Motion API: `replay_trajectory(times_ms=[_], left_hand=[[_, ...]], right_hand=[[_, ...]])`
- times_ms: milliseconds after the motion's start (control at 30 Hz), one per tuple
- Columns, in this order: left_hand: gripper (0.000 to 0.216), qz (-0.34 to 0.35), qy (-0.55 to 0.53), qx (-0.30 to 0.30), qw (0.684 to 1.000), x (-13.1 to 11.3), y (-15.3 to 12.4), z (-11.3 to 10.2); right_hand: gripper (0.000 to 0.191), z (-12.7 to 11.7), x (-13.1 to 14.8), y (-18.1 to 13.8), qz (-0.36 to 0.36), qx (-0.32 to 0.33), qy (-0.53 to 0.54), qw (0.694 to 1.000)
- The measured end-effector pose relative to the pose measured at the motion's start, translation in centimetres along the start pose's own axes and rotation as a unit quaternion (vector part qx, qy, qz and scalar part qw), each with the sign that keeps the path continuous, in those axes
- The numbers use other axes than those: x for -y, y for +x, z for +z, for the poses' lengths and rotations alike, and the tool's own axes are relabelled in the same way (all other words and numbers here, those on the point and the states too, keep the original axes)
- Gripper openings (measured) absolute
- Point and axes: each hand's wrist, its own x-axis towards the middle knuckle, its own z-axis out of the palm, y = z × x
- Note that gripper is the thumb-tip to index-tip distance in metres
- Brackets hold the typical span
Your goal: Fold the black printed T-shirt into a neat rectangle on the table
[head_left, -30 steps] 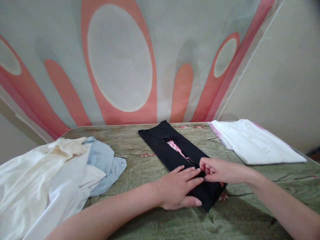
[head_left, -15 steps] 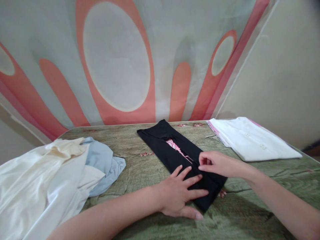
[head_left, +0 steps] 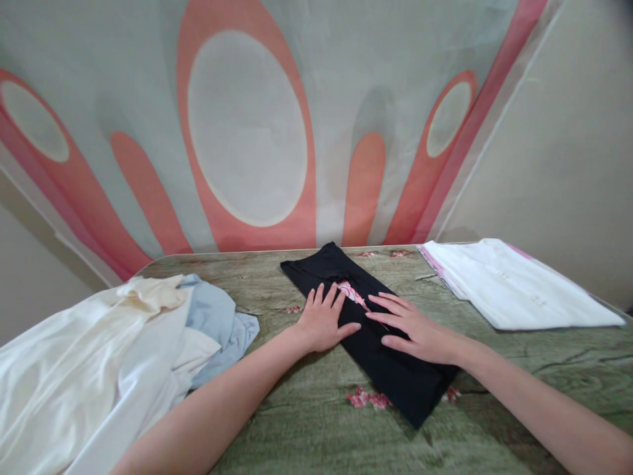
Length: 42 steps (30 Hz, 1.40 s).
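Observation:
A black garment point(head_left: 395, 375), folded into a long strip, lies slantwise on the table in the head view. A pink and white print shows through the gap along its middle. My left hand point(head_left: 324, 322) rests on its left edge, fingers spread. Across from it, my right hand point(head_left: 418, 332) lies on the right part of the cloth with its fingers stretched out. Both palms face down on the fabric, and neither hand grips it. The hands cover part of the cloth.
On the left is a loose heap of cream and white cloth point(head_left: 99, 356) with a light blue piece point(head_left: 215, 316) beside it. A folded white garment point(head_left: 514, 287) lies on a pink one at the right. The wood-patterned table point(head_left: 297, 422) meets a patterned wall hanging point(head_left: 331, 86).
My left hand has slid up and away along the black garment. My right hand has opened from a pinch and now lies flat. The view has shifted slightly.

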Motion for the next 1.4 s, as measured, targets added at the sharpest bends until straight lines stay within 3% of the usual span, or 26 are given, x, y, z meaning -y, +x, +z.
replay_trajectory(times_ms=[67, 167, 267, 367, 567, 667, 767, 1000, 1100, 1233, 1400], left_hand=[[0.075, 0.043, -0.018, 0.004, 0.999, 0.8, 0.3, -0.7], [0.053, 0.091, -0.077, -0.016, 0.993, 2.7, 1.2, -1.9], [0.031, 0.019, -0.105, -0.081, 0.991, 4.8, 2.0, -2.7], [0.024, -0.044, -0.073, -0.104, 0.991, 5.9, 2.3, -2.6], [0.041, -0.066, 0.004, -0.084, 0.994, 4.2, 1.8, -0.7], [0.055, -0.047, 0.041, -0.038, 0.997, 3.8, 1.6, 0.2], [0.063, -0.022, 0.053, 0.009, 0.998, 4.7, 2.0, 0.5], [0.076, -0.014, 0.039, 0.128, 0.991, 9.0, 5.0, -1.8], [0.089, -0.021, 0.03, 0.169, 0.985, 10.6, 6.4, -2.6], [0.101, -0.016, 0.021, 0.201, 0.979, 11.6, 7.8, -3.2], [0.101, -0.027, 0.018, 0.192, 0.981, 10.3, 6.8, -3.2]], right_hand=[[0.051, -0.2, -0.1, -0.2, 0.008, 0.006, -0.005, 1.0], [0.05, -0.4, -0.5, -0.4, 0.029, 0.0, -0.009, 1.0], [0.046, 0.0, -1.6, -0.5, 0.055, -0.036, -0.012, 0.998], [0.044, 0.7, -3.2, -0.4, 0.079, -0.083, -0.031, 0.993], [0.035, 0.5, -5.1, -0.7, 0.189, -0.14, -0.032, 0.971], [0.035, -0.3, -4.8, -0.9, 0.237, -0.114, -0.008, 0.965], [0.038, -0.9, -3.8, -0.9, 0.241, -0.08, 0.015, 0.967], [0.046, -0.5, 0.1, -0.8, 0.18, -0.029, 0.1, 0.978], [0.04, -0.4, 1.7, -0.8, 0.154, 0.008, 0.099, 0.983], [0.018, -1.1, 2.9, -0.9, 0.14, 0.065, 0.091, 0.984], [0.016, -2.9, 2.9, -1.8, 0.151, 0.149, 0.101, 0.972]])
